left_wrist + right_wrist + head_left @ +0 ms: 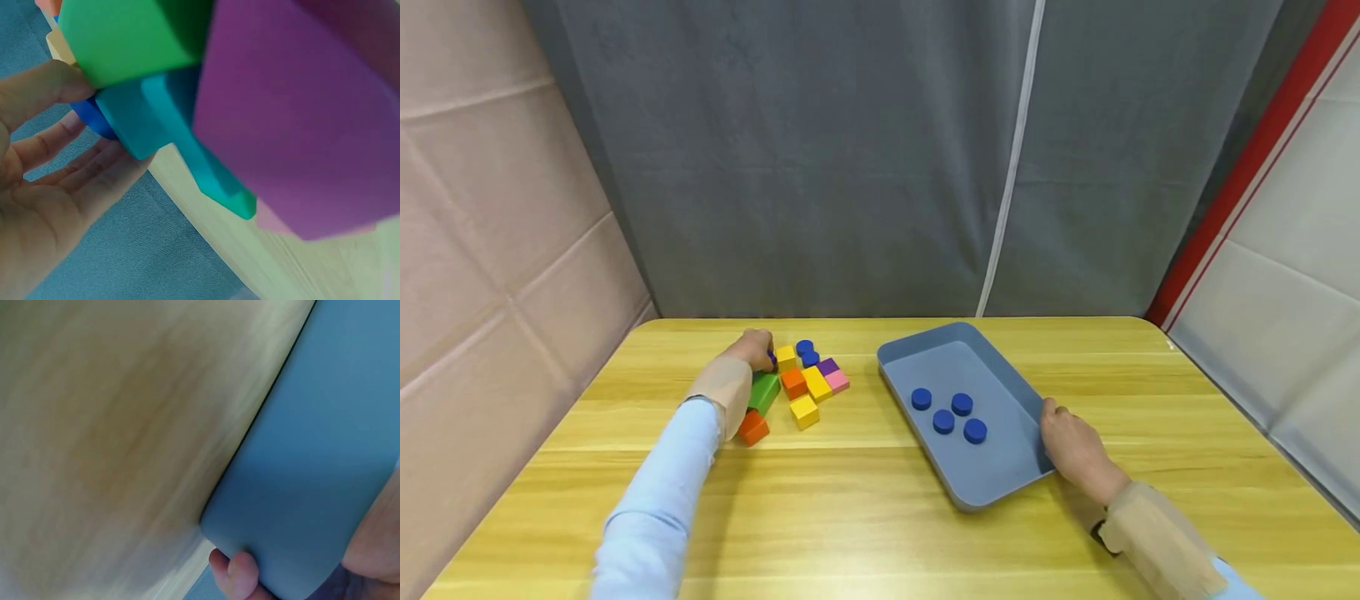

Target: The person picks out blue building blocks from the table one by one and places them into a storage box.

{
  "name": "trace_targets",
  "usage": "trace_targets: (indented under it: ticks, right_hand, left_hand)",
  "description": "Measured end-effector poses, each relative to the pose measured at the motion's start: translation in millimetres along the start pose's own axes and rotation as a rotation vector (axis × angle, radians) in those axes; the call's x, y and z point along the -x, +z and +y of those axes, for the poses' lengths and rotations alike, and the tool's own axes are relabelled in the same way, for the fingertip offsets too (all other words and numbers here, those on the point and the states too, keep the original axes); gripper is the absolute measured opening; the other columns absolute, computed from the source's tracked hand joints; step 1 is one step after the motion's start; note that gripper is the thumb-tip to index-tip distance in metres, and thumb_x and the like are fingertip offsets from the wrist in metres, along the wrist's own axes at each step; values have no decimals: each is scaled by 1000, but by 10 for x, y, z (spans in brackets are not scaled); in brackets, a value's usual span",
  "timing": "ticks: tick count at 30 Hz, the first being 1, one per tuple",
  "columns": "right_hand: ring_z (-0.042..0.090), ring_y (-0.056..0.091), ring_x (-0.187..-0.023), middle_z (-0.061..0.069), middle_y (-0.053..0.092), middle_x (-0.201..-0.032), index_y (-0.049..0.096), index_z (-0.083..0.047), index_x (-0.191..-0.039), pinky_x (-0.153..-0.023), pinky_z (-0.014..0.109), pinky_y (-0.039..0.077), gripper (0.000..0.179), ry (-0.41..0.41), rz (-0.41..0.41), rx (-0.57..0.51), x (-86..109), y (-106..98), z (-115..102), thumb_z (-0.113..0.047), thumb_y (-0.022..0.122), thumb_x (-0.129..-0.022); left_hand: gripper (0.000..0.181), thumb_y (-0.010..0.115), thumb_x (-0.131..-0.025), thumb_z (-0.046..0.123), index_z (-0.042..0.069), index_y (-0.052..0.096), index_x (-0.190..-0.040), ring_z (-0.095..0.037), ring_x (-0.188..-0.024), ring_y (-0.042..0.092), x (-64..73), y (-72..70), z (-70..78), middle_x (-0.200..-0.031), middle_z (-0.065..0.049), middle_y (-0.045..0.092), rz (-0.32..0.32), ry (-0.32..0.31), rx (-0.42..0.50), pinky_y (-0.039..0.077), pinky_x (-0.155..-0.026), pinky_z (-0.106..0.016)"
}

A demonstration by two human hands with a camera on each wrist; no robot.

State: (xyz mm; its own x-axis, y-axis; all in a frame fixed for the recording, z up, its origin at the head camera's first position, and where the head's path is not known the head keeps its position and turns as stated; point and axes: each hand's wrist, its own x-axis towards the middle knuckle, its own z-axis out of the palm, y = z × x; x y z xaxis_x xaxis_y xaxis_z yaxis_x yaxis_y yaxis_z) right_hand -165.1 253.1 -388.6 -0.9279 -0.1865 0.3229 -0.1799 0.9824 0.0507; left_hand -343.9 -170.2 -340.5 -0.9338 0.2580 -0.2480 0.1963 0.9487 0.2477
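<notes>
At the far left of the table, my left hand reaches into a cluster of coloured blocks. Its thumb and fingers pinch a blue disc, whose far side is hidden. Beside it in the left wrist view are a teal block, a green block and, close to the camera, a big purple block. My right hand grips the right side wall of a grey-blue tray; several blue discs lie flat inside. The right wrist view shows fingertips at the tray's corner.
Around the left hand lie orange blocks, yellow blocks, a pink block and two more blue discs. The wooden table ends at a grey curtain; padded walls flank it.
</notes>
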Motion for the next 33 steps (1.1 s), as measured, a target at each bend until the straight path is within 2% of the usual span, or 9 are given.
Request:
trace_targets:
  ticks: [6,8,12,14,18,29,33]
  right_hand:
    - [27,53,-47,18,46,-60,41,16,-82,-37,33,43,25,-3,4,-6,-13,4,1,10,61,-68]
    - [27,53,-47,18,46,-61,41,16,-83,-37,33,43,26,-3,3,-5,-15,4,1,10,62,-68]
    - [27,53,-47,18,46,-60,41,16,-83,-37,33,43,25,-7,5,-3,-18,5,-2,11,61,-69]
    - [27,53,-47,18,46,-60,41,16,-82,-37,33,43,23,-10,9,-3,-21,6,-5,11,60,-69]
    - [27,52,-47,17,46,-59,41,14,-80,-37,33,43,21,-4,9,-11,-22,9,-12,11,59,-70]
    - [27,53,-46,18,46,-58,41,15,-79,-37,33,42,20,-23,43,9,-24,22,-12,12,58,-70]
    - [27,53,-47,18,46,-59,41,15,-80,-37,33,43,20,-17,36,1,-25,24,-12,12,58,-69]
  left_hand:
    - [34,69,-75,11,-6,52,-99,-29,-85,48,8,-36,-20,-96,-20,52,-6,-17,85,45,-75,-37]
    - [37,71,-74,9,-6,51,-101,-28,-82,49,11,-51,-22,-95,-20,53,6,-5,108,46,-73,-36]
    - [39,67,-75,5,-5,49,-108,-29,-83,49,26,-67,23,-98,-20,52,47,17,119,47,-78,-39]
    - [38,62,-78,1,-5,47,-113,-30,-87,49,44,-73,73,-103,-21,51,63,22,108,45,-84,-42]
    - [34,57,-81,-2,-3,49,-114,-31,-89,49,67,-84,172,-106,-24,51,106,72,65,46,-84,-42]
    - [33,59,-83,6,-5,51,-114,-29,-87,54,-3,-85,461,-103,-21,55,161,218,46,48,-82,-39]
    - [37,60,-84,10,-2,50,-118,-29,-91,55,6,-84,615,-107,-20,54,148,227,70,48,-81,-38]
